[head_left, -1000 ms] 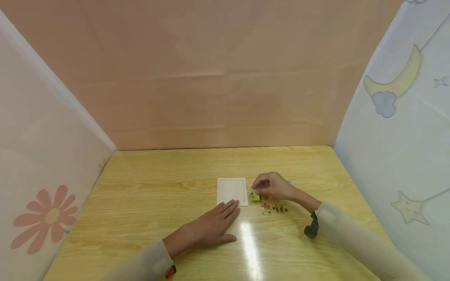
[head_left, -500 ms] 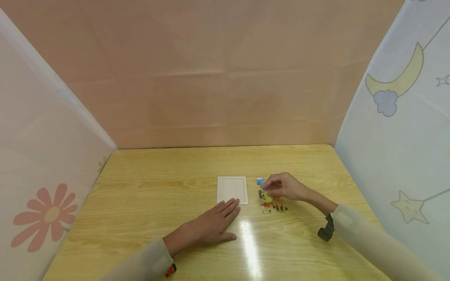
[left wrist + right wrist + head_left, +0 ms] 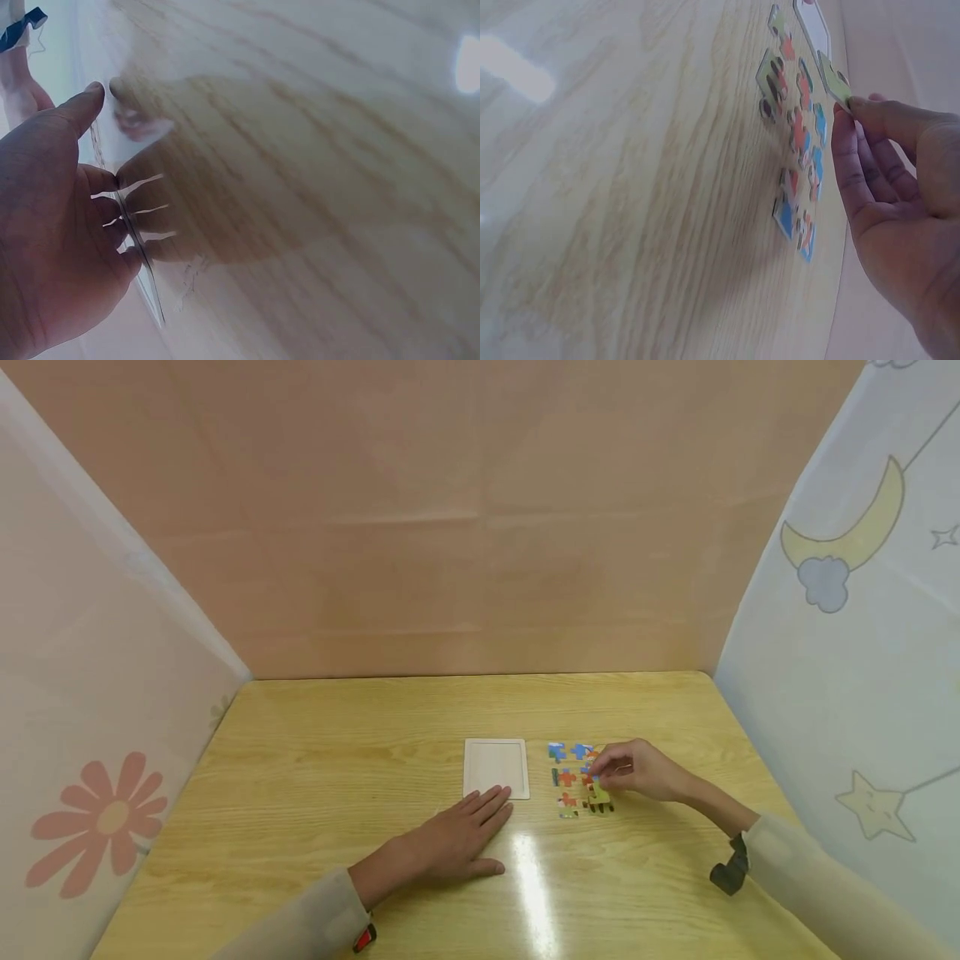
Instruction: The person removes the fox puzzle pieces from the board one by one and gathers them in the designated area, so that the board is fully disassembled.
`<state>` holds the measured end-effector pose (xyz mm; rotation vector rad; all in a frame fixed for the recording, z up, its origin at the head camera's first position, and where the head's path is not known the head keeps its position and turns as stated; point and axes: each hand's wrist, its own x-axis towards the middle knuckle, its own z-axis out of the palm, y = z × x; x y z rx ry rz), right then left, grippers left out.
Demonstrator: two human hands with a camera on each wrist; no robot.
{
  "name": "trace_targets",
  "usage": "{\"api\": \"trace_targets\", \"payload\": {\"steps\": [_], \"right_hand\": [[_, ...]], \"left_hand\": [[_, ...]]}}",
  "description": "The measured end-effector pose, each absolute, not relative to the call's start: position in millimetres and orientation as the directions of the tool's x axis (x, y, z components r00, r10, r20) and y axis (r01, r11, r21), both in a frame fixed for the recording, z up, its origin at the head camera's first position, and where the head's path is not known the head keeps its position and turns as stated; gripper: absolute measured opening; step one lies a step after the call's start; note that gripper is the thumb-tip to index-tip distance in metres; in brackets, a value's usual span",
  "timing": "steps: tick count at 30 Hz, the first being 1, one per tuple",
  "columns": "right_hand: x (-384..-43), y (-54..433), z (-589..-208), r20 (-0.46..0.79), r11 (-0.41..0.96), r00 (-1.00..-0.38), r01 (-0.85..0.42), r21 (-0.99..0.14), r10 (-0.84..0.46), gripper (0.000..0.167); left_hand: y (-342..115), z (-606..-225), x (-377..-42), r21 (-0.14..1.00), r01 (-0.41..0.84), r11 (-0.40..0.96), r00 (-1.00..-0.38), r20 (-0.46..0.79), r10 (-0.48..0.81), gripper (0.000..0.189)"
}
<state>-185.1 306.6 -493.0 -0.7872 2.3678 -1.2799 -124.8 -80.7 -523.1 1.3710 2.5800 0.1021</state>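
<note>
My right hand (image 3: 643, 768) pinches a yellow-green jigsaw puzzle piece (image 3: 600, 795) between thumb and fingertips. In the right wrist view that piece (image 3: 832, 81) is raised off the table and tilted. Below and around it lie several loose jigsaw pieces (image 3: 567, 778), blue, orange and green, laid out in rough rows; the hand hides some of them. My left hand (image 3: 459, 839) lies flat with fingers straight, its fingertips on the near edge of a pale, shallow puzzle tray (image 3: 496, 766). Nothing lies inside the tray.
The wooden table (image 3: 337, 752) stretches out on both sides. An orange-brown backdrop (image 3: 480, 568) rises behind it, with printed cloth walls (image 3: 840, 693) left and right. Light glares off the tabletop near the front.
My right hand has moved to the right with the puzzle piece, from beside the tray to over the right side of the loose pieces. My left hand has stayed put.
</note>
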Motion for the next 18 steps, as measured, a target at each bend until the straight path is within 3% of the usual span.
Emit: {"api": "trace_targets", "payload": {"steps": [9,18], "right_hand": [[-175,329,-494,-0.024,0.464,-0.805,-0.318,-0.827,-0.593,0.016],[-166,344,-498,0.017,0.484,-0.806,-0.372,-0.792,-0.592,0.017]], "left_hand": [[-80,-523,-123,0.110,0.825,0.554,-0.539,-0.143,0.830,0.084],[-81,-523,-122,0.138,0.816,0.561,-0.543,-0.147,0.827,0.084]]}}
